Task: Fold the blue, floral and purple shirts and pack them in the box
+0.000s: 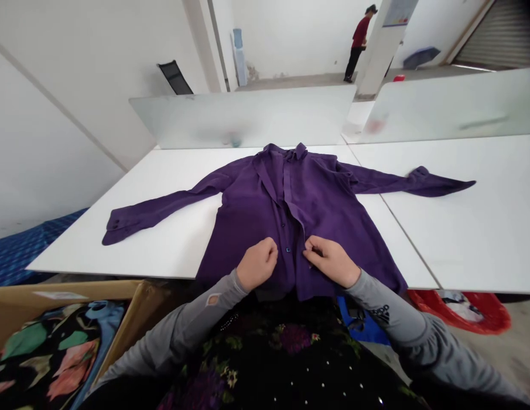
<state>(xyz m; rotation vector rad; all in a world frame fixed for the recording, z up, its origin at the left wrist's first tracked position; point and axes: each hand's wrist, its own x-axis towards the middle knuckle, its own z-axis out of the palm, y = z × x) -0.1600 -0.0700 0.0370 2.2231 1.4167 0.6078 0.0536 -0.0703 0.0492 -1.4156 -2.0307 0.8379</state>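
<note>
A purple button-up shirt (329, 205) lies face up on the white table, collar at the far side and both sleeves stretched outward. Its front hangs partly open, with small dark buttons showing along one edge. My left hand (259, 263) is a closed fist resting on the shirt's left front panel, beside the buttons; its fingertips are hidden, so what it holds, if anything, cannot be made out. With thumb and fingers pinched, my right hand (332, 261) grips the loose front edge of the shirt's right panel. The shirt's hem reaches the table's near edge.
Frosted dividers (248, 119) run along the back of the white table (474, 239). At lower left stands a cardboard box (132, 290) of patterned cloth. A red bag (496, 316) and a blue bag (367, 330) sit below the table. A person (359, 42) stands far behind.
</note>
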